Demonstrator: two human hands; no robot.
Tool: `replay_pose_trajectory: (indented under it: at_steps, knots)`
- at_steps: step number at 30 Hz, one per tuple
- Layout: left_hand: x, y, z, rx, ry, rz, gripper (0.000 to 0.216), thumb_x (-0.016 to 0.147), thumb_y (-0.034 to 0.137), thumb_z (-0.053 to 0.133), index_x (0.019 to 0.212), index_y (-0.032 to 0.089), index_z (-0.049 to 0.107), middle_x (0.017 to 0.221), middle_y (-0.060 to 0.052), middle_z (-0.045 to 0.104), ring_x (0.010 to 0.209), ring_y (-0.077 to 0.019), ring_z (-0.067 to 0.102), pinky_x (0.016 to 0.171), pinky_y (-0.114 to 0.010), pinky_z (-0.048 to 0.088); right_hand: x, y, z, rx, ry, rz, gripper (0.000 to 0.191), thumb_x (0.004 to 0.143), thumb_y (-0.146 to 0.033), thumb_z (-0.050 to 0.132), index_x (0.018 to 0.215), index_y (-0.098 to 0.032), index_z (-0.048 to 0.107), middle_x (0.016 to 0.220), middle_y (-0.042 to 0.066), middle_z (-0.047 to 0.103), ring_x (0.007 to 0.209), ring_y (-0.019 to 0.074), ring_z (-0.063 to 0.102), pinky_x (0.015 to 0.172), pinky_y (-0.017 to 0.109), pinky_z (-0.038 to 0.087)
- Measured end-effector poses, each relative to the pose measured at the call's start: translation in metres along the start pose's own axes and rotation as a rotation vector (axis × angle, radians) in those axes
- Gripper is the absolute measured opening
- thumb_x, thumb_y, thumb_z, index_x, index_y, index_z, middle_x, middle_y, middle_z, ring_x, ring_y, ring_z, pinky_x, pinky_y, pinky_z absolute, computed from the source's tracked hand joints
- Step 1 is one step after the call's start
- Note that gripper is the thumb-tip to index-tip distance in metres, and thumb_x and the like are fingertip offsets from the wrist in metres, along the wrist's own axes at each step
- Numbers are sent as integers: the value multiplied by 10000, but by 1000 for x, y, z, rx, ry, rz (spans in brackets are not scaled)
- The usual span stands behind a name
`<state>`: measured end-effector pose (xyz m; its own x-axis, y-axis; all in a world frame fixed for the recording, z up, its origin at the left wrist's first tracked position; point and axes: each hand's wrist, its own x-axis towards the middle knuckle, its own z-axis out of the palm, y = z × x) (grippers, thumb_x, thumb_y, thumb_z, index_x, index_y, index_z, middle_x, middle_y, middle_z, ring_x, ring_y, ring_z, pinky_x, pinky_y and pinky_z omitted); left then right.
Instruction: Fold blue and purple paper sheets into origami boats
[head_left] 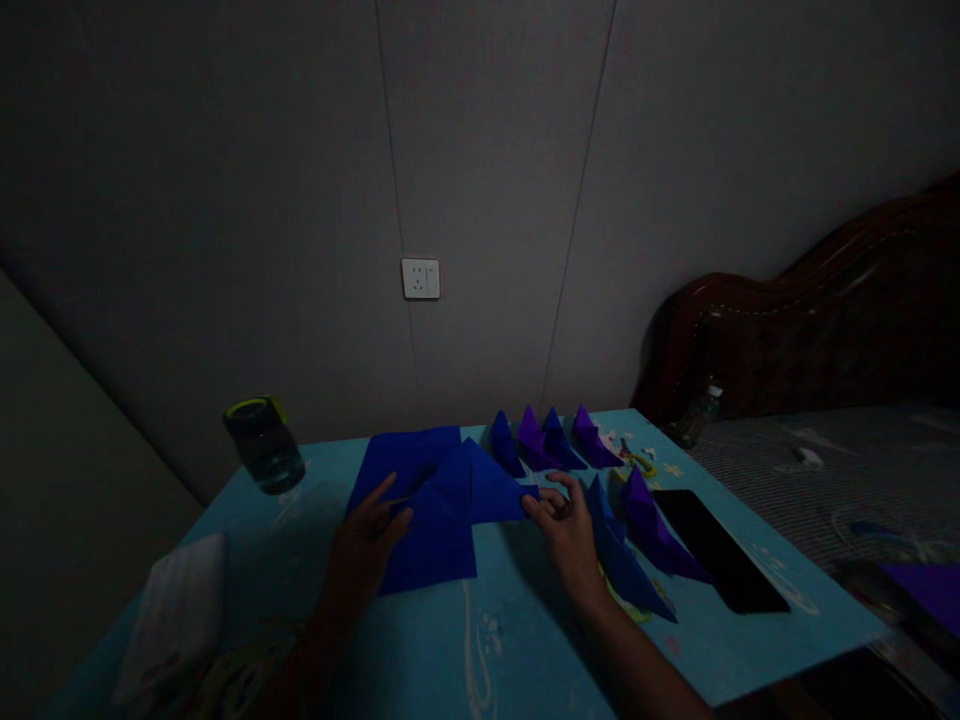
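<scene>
A partly folded blue sheet of paper (487, 487), with a peaked top and a straight strip at its right, is held above flat blue paper (442, 555). My right hand (566, 525) pinches its right end between thumb and fingers. At its left side is my left hand (371, 530), thumb and forefinger spread apart over the flat blue paper. Whether the left fingertips touch the folded sheet I cannot tell in the dim light. Close to my right hand lie a blue folded paper boat (622, 555) and a purple folded paper boat (660, 530).
More blue and purple paper boats (531, 440) line the back of the blue-covered table (540, 640). A black tablet-like slab (720, 550) and yellow-handled scissors (641, 464) lie at right. At left are a bottle (266, 450) and a white packet (176, 610).
</scene>
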<state>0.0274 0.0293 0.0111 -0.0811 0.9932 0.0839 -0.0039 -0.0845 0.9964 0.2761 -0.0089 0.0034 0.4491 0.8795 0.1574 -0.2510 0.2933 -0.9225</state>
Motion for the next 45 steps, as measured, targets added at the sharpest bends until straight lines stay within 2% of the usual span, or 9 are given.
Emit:
replay_pose_trajectory:
  at_steps: [2, 6, 12, 17, 22, 29, 35, 39, 45]
  knots:
    - [-1, 2, 2, -56, 12, 5, 713, 630, 396, 805, 1272, 193, 569, 806, 5, 744, 774, -185, 715, 714, -295, 603, 0, -2, 1, 4, 9, -10, 481, 617, -374, 850, 923, -241, 504, 701, -54, 574, 633, 122, 558, 608, 238, 439]
    - [0, 2, 2, -74, 56, 1, 469, 608, 400, 808, 992, 179, 652, 829, -24, 742, 788, -199, 716, 684, -279, 598, -3, -9, 1, -166, 18, -42, 348, 651, -438, 812, 712, -198, 568, 623, -41, 538, 567, 115, 509, 545, 234, 410]
    - [1, 0, 0, -69, 81, 20, 396, 624, 403, 794, 917, 182, 645, 850, -37, 739, 826, -211, 714, 701, -285, 590, -6, -14, 1, -259, -43, 1, 391, 682, -509, 768, 893, -183, 729, 833, 74, 734, 793, 245, 662, 712, 341, 510]
    - [0, 2, -1, -28, 88, 52, 371, 645, 403, 778, 913, 183, 648, 881, -49, 744, 855, -214, 710, 720, -284, 582, -6, -15, 0, -314, -75, -19, 337, 707, -510, 753, 818, -192, 750, 839, 79, 742, 845, 274, 670, 771, 373, 506]
    - [-1, 2, -2, 9, 78, 79, 361, 647, 404, 777, 911, 187, 660, 878, -46, 741, 834, -211, 709, 717, -287, 579, -5, -12, -2, -311, -94, -31, 313, 738, -487, 732, 819, -185, 743, 863, 79, 729, 850, 259, 657, 791, 367, 488]
    - [2, -4, -3, 62, 80, 74, 392, 642, 441, 777, 921, 184, 680, 813, -32, 718, 788, -211, 703, 684, -288, 577, -4, -5, 0, -143, 15, -61, 456, 679, -391, 800, 1071, -210, 654, 720, -14, 629, 648, 155, 589, 604, 268, 464]
    - [5, -12, -5, 6, 92, 34, 428, 623, 450, 796, 927, 176, 674, 769, -27, 720, 739, -215, 708, 662, -306, 586, -4, -4, -2, -225, -16, -15, 234, 689, -388, 787, 756, -174, 719, 733, 48, 710, 716, 202, 643, 680, 310, 490]
    - [7, -16, -7, 10, 75, 35, 420, 623, 463, 798, 897, 166, 684, 817, -51, 747, 776, -228, 714, 716, -334, 589, -8, -9, 1, -247, -40, -41, 214, 724, -381, 766, 778, -177, 732, 748, 48, 721, 741, 206, 653, 702, 305, 493]
    - [8, -13, -12, 61, 89, -21, 409, 649, 458, 781, 922, 161, 716, 839, -59, 758, 805, -234, 718, 764, -365, 584, -14, -5, 3, -280, -180, -27, 270, 820, -407, 680, 933, -166, 725, 681, 31, 709, 662, 202, 672, 655, 305, 503]
